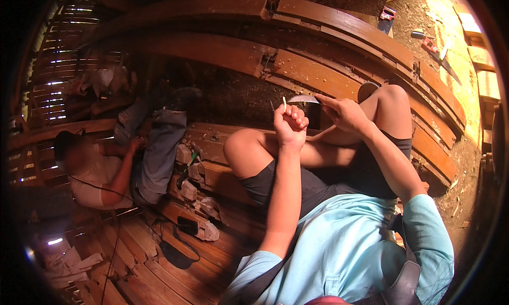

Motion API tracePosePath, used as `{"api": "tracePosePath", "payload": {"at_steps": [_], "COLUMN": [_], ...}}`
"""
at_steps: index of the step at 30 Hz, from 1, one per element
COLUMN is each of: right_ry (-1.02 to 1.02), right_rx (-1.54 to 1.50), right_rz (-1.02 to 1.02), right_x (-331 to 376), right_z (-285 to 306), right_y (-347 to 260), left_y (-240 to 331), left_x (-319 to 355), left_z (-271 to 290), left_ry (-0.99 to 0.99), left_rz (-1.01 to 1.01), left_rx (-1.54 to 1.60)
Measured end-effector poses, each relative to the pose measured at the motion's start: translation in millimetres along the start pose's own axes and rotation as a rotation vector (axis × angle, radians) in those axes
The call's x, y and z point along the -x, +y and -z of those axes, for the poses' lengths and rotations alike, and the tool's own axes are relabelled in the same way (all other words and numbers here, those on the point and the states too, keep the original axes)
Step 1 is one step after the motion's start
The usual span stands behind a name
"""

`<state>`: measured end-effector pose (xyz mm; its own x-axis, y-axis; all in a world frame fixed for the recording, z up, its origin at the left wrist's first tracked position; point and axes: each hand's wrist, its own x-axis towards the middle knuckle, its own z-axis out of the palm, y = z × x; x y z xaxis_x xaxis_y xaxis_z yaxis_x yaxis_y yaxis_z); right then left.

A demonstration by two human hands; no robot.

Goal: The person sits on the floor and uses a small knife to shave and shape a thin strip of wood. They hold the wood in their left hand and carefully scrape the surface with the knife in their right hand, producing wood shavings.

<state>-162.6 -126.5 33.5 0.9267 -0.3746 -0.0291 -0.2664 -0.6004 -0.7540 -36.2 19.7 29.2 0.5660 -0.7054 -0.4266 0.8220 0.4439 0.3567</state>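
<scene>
My left hand [291, 125] is raised above my lap, its fingers closed around a thin pale strip [284, 102], perhaps wood. The strip's tip sticks up past the fingers. In my right hand [343, 114] is a knife; its handle is mostly hidden by the fingers, and the index finger lies along its back. The curved, shiny knife blade [303, 99] points left toward the strip. At this size I cannot tell whether blade and strip touch. Both hands are in front of my bent bare knees [391, 106].
Long wooden beams [318, 66] with joint cuts and shavings run across ahead. Saws [387, 18] with red handles lie on the ground at far right. Another person [101, 172] sits at left. Stones [208, 231], a dark phone-like object [187, 225] and a dark cap [177, 255] lie on planks.
</scene>
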Motion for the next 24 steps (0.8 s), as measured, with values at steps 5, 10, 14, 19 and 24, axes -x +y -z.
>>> {"api": "tracePosePath", "payload": {"at_steps": [5,10,14,19,24], "right_ry": [0.014,0.035,0.021,0.050,0.060], "right_rx": [-0.004,0.013,0.017,0.008,0.009], "right_rz": [0.031,0.070,0.058,0.073,0.072], "right_x": [0.5,1.9,2.0,2.3,2.1], "right_z": [-3.6,-4.2,-2.5,-4.5,-4.6], "right_y": [3.6,2.2,0.5,3.2,2.6], "left_y": [-0.1,-0.2,-2.2,-2.7,-2.8], "left_x": [-0.1,0.3,0.6,0.2,-1.1], "left_z": [-0.5,-0.3,1.0,1.3,3.0], "left_ry": [0.000,0.001,0.017,0.109,0.126], "left_rz": [0.025,0.024,0.023,0.014,0.000], "left_rx": [0.015,-0.007,-0.019,-0.053,-0.081]}}
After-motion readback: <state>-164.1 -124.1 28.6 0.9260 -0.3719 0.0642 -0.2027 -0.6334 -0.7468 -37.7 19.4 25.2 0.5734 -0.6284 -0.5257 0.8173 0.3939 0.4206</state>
